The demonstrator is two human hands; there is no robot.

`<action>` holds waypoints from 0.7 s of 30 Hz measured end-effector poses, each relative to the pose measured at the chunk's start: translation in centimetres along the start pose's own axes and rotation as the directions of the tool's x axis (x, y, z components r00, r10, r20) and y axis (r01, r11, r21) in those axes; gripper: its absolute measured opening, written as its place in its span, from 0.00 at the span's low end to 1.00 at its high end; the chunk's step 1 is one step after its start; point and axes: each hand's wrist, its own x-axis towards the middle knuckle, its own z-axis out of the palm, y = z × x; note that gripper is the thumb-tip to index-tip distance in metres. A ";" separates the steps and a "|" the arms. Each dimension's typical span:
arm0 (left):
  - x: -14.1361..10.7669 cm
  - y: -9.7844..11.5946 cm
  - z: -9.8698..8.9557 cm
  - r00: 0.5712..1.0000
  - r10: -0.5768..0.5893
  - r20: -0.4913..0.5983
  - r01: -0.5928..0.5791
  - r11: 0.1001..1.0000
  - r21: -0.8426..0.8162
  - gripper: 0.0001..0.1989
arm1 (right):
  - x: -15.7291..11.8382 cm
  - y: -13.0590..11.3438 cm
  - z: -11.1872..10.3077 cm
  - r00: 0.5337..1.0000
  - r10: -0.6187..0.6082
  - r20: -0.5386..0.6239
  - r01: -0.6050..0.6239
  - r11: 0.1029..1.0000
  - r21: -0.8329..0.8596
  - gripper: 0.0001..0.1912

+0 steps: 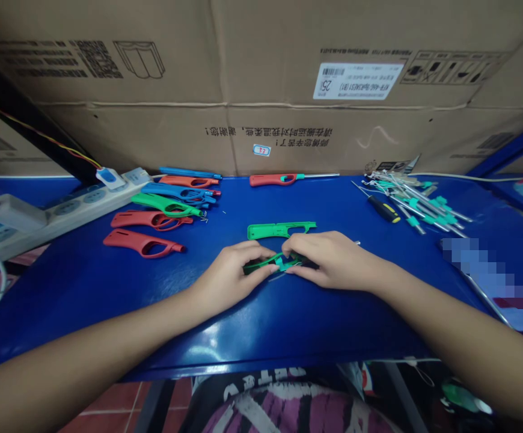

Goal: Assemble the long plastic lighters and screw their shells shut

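My left hand is closed on the handle end of a green lighter shell half, held low over the blue table. At the other end, the fingers of my right hand grip the same piece. A teal trigger part shows between my fingertips. A metal tip pokes out beyond my right hand, and most of the piece is hidden by my fingers. Just behind, another green shell half lies on the table. Farther back is a red lighter with a teal trigger and a metal tube.
Red, green, blue and orange lighter shells lie at the left beside a white power strip. On the right are a black-and-yellow screwdriver and a pile of metal tubes with teal parts. A cardboard box stands behind.
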 end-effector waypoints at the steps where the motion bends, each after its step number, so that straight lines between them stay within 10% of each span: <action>1: 0.0 0.0 -0.1 1.000 0.008 -0.003 -0.008 1.000 0.012 0.07 | 0.0 0.1 -0.1 1.000 0.007 0.002 -0.007 1.000 0.005 0.09; 14: 0.0 0.0 -0.4 0.999 0.001 0.035 -0.002 1.000 0.028 0.07 | -0.1 0.1 -0.1 1.000 0.010 0.021 -0.010 1.000 -0.003 0.10; 21: -0.2 0.0 -0.9 0.988 0.129 0.081 -0.149 0.936 0.320 0.19 | -0.3 0.6 -1.1 0.999 0.032 0.041 -0.031 0.999 -0.030 0.11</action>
